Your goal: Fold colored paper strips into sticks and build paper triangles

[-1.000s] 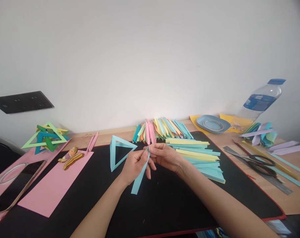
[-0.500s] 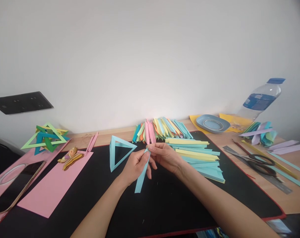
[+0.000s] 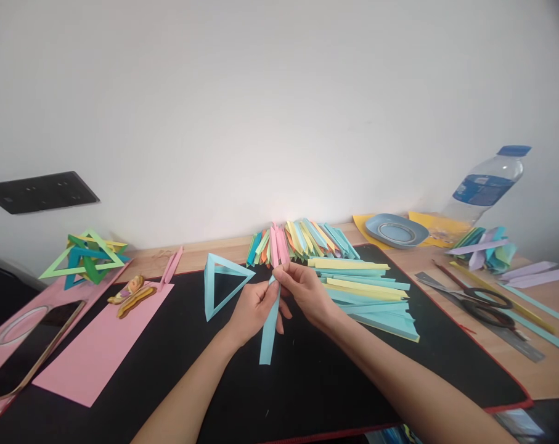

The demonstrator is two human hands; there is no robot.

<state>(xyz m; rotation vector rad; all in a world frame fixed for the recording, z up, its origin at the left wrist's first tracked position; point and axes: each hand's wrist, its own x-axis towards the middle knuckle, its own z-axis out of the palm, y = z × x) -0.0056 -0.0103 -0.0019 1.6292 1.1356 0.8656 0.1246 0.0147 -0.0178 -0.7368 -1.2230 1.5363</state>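
Both hands meet over the middle of the black mat (image 3: 334, 382). My left hand (image 3: 251, 311) is closed on a light blue paper strip (image 3: 269, 336), thumb on top, and the strip hangs down toward me. At the strip's upper end, the thumb and forefinger of my right hand (image 3: 302, 290) pinch it; the exact fold there is hidden by the fingertips. Left of my hands stands a light blue folded-paper triangular frame (image 3: 209, 290). Close by on the right lies a pile of light blue and yellow paper strips (image 3: 376, 299).
Colourful folded strips (image 3: 323, 239) line the wall. To the left are a pink sheet (image 3: 98, 351), a phone (image 3: 34, 348) and a woven paper star (image 3: 87, 259). On the right are scissors (image 3: 487, 305), a ruler (image 3: 514, 339), a blue dish (image 3: 396, 232) and a bottle (image 3: 487, 182).
The hanging end of the blue strip has swung slightly to the right and now points more straight down. My right hand has turned slightly; both hands keep their hold.
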